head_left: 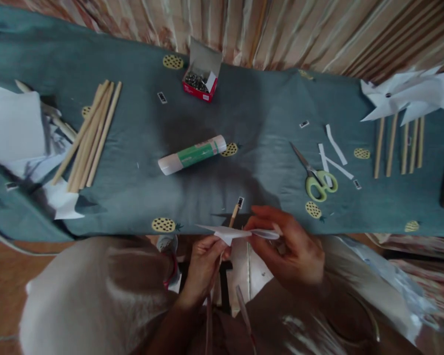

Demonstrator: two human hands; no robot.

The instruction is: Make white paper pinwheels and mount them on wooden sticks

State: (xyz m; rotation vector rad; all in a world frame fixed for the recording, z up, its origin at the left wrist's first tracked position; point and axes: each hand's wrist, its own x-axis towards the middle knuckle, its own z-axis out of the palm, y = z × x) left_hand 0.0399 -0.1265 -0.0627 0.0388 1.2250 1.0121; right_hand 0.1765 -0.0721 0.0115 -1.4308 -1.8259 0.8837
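Observation:
Near the table's front edge, a white paper pinwheel (227,233) is seen edge-on, with a wooden stick (234,215) pointing away from me behind it. My left hand (206,259) is closed on the pinwheel from below; its fingertips are partly hidden by the paper. With bent fingers, my right hand (290,249) grips the blade on the pinwheel's right side. Whether the stick is joined to the paper cannot be made out. Beyond my hands lies a green and white glue stick (192,155).
Green-handled scissors (315,180) lie beside paper strips (336,144) on the right. Further right are several pinwheels (388,96) on sticks. An open red box (200,88) of small metal pins stands at the back. Wooden sticks (92,138) and paper sheets (17,125) occupy the left.

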